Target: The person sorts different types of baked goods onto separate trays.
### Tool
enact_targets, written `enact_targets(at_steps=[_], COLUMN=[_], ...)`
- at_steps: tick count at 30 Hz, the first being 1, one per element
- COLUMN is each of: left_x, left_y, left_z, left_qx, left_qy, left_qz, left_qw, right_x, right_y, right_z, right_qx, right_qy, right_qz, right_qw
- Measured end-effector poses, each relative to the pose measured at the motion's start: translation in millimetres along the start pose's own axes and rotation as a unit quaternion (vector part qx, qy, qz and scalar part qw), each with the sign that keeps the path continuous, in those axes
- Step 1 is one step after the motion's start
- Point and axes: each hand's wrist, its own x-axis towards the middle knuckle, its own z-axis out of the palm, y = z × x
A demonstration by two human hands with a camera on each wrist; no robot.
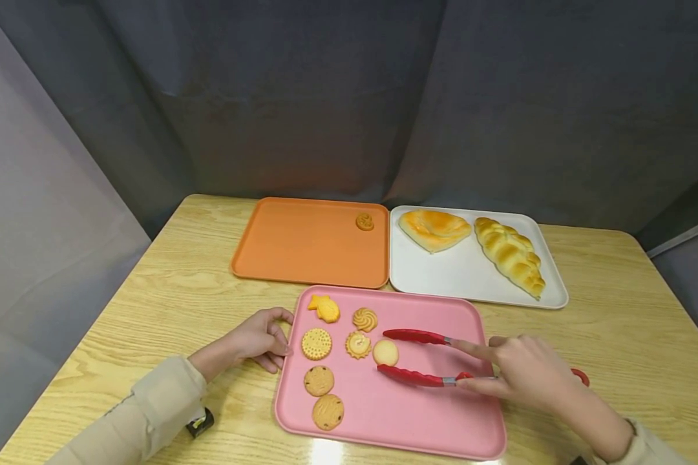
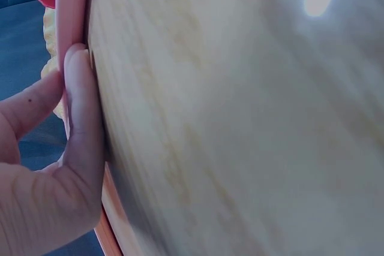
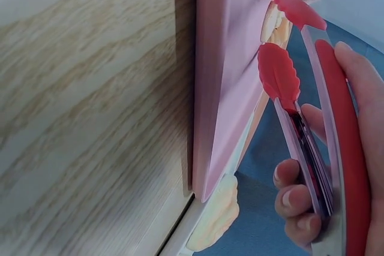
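Note:
My right hand (image 1: 532, 374) grips red-tipped metal tongs (image 1: 413, 376) above the pink tray (image 1: 424, 420). The spread tips lie either side of a plain round cookie (image 1: 386, 352), the lower one right at its edge. At the tray's left rim, my left hand (image 1: 265, 337) pinches the edge between thumb and finger. To the left of the tongs are a fish-shaped cookie (image 1: 326, 309), a dotted round cookie (image 1: 317, 343), a swirl cookie (image 1: 364, 319), a scalloped cookie (image 1: 358, 345) and two chip cookies, one upper (image 1: 318, 381), one lower (image 1: 328, 412).
Behind the pink tray stands an orange tray (image 1: 302, 242) with one small brown cookie (image 1: 364, 222). Beside it, a white tray (image 1: 436, 274) bears a folded pastry (image 1: 434, 229) and a braided bread (image 1: 510, 255). A dark curtain (image 1: 326, 97) hangs behind the wooden table (image 1: 180, 284).

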Motion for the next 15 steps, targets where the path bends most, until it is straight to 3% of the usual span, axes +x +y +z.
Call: enact_targets(at_steps=[7, 15], left_x=[-0.4, 0.2], left_y=[0.8, -1.0], left_z=[0.0, -0.3], left_qx=[0.001, -0.002], left_qy=[-0.001, -0.005], left_qz=[0.000, 0.004], left_qw=[1.0000, 1.0000], right_x=[1.7, 2.8], right_y=[0.1, 0.1], right_z=[0.7, 2.3], right_qx=[0.011, 0.029], right_qy=[-0.006, 0.023], right_qz=[-0.001, -0.024], right_qw=[1.000, 0.999])
